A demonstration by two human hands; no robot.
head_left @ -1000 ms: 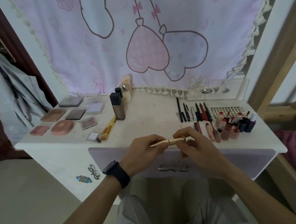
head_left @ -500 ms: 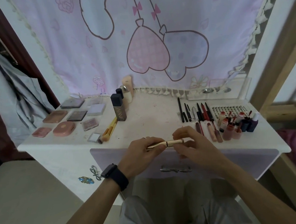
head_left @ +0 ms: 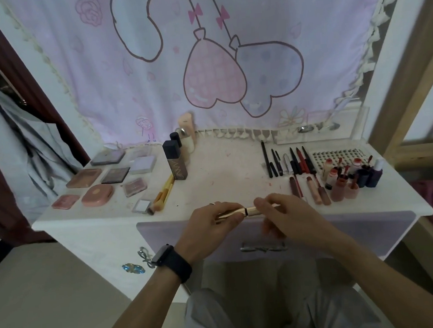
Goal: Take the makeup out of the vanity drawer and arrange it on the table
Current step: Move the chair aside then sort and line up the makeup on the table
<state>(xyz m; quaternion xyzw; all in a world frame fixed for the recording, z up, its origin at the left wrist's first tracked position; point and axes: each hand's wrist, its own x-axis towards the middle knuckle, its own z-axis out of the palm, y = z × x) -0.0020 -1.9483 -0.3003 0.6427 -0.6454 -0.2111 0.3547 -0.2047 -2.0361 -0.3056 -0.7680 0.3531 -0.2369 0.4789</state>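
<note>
A slim gold makeup stick point(head_left: 241, 211) with a dark band lies level between both hands, just above the front edge of the white vanity table point(head_left: 227, 181). My left hand point(head_left: 209, 228) grips its left end and my right hand point(head_left: 288, 217) pinches its right end. The lilac drawer point(head_left: 343, 231) sits under the hands, its front with a silver bow handle point(head_left: 263, 246). Palettes and compacts point(head_left: 101, 182) lie in rows at the left. Pencils and liners point(head_left: 287, 160) lie side by side at the right, with lip tubes and small bottles point(head_left: 347, 177) beside them.
A tall dark bottle point(head_left: 176, 160) and pale bottles stand at the back middle, with yellow brushes point(head_left: 163, 193) in front. A clear acrylic tray point(head_left: 320, 128) sits at the back right. A wooden bed frame point(head_left: 409, 78) stands at the right, a dark door point(head_left: 5, 84) at the left.
The hands and the gold stick have stayed in almost the same place; the fingers have shifted slightly along the stick.
</note>
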